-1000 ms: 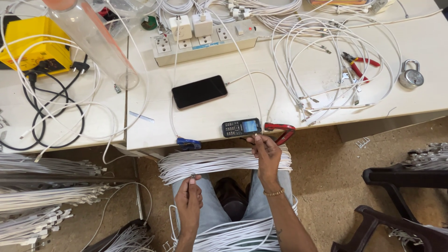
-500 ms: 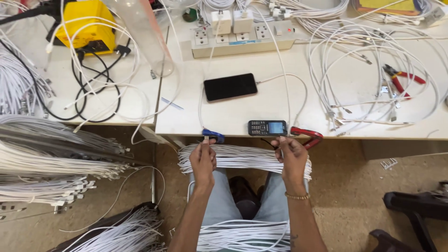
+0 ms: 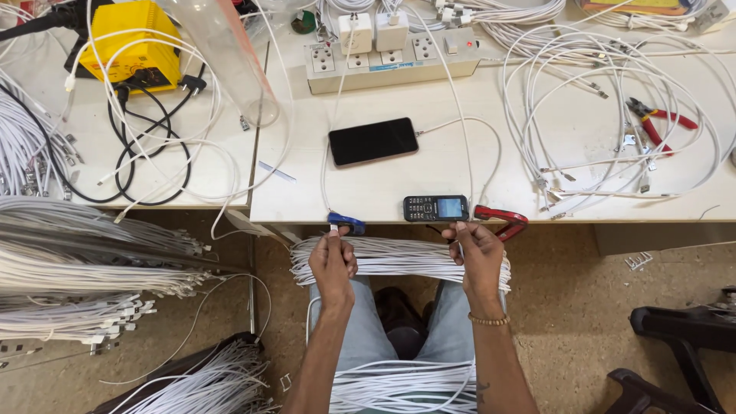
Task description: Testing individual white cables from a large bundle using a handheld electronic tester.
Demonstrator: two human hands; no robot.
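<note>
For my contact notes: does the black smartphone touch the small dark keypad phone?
Apart. In the head view, bare white table separates the black smartphone from the small dark keypad phone.

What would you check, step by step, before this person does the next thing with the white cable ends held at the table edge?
1. Left hand pinches a white cable end by the blue clip: ok.
2. Right hand has a grip on another cable end below the keypad phone: ok.
3. Bundle of white cables rests across the lap, not sliding off: ok.
4. Smartphone has a cable plugged in, screen dark: charging cannot tell.
5. Whether both held ends belong to one cable: cannot tell.
6. Red-handled pliers lie on the table, far right: ok.
</note>
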